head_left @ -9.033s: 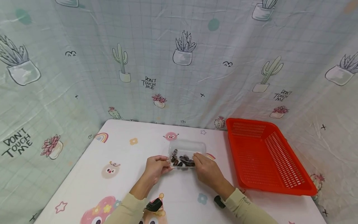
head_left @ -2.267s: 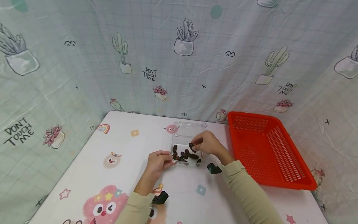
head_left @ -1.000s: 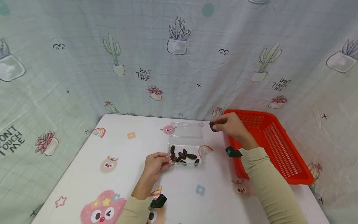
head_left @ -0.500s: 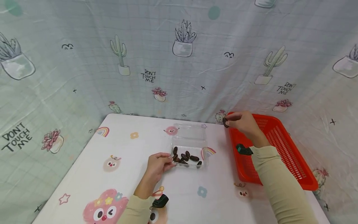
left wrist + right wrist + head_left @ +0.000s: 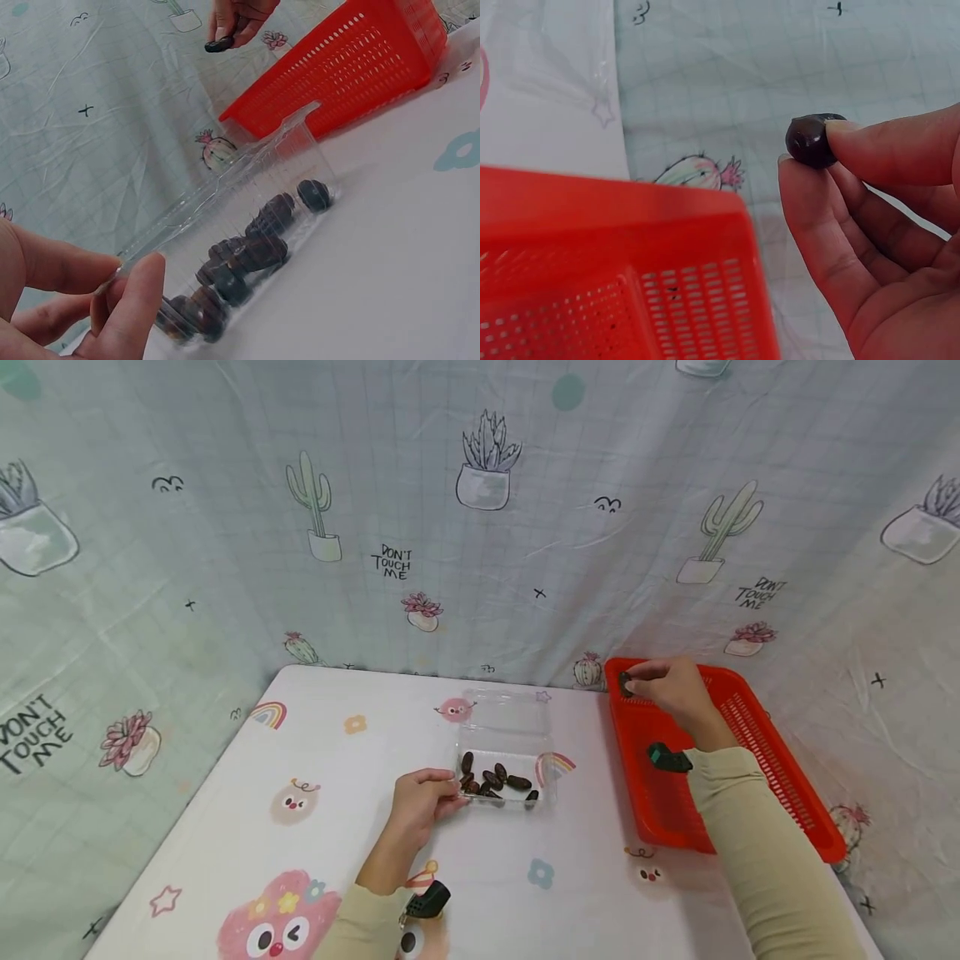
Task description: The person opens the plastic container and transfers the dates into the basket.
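Observation:
My left hand [image 5: 422, 802] pinches the near left rim of a clear plastic box [image 5: 487, 757], its lid [image 5: 498, 714] folded back behind it. Several dark brown, glossy dates [image 5: 517, 782] lie inside; the left wrist view shows them through the clear wall [image 5: 315, 154]. Between thumb and fingertips my right hand [image 5: 678, 689] holds one date [image 5: 810, 142]. In the head view that hand overlaps the far left corner of a red perforated basket [image 5: 626, 760]; the right wrist view shows the date higher than the basket's rim [image 5: 615, 199].
The basket stands on the right of the white printed table [image 5: 360, 843], close to the curtain. The patterned curtain [image 5: 420, 485] hangs behind the table and along both sides. Black wrist cameras sit on the left wrist [image 5: 427, 900] and right wrist [image 5: 670, 758].
First both hands were at the box. My right hand has since lifted a date from it and carried it right to the basket's far left corner. The left hand stayed on the box.

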### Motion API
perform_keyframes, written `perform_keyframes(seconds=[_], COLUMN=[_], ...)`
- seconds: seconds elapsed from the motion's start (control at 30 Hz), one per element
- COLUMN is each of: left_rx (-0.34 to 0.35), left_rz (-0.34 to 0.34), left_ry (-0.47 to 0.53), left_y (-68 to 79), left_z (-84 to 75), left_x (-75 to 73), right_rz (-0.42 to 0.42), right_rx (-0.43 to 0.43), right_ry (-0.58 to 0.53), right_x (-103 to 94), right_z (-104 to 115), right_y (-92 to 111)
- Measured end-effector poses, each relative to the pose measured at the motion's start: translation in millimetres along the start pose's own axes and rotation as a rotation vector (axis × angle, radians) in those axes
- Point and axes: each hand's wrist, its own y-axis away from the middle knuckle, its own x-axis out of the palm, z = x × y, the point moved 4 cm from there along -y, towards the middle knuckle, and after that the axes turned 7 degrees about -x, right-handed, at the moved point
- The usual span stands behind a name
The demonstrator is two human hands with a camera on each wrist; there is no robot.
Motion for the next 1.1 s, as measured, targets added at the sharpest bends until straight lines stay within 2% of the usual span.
perform_keyframes(seconds=[0.33, 0.6, 0.9, 1.1], left_rx=[0.004, 0.001, 0.008, 0.019], left_rz=[0.0, -0.004, 0.002, 0.014], left_ry=[-0.005, -0.008, -0.017, -0.015], left_y=[0.0, -0.1, 0.3, 2.3], left_z=[-5.9, -3.9, -1.1, -0.6], left_x=[1.0, 1.2, 1.8, -0.9], right_rz=[-0.05, -0.063, -0.049, -0.03], right_rx=[0.014, 0.034, 0.092, 0.12], right_ry=[-0.06, -0.08, -0.025, 0.01], right_x=[-3.5, -7.0, -11.3, -6.1], right_z=[-18, -27, -32, -41], right_y=[-4, -6, -3, -6])
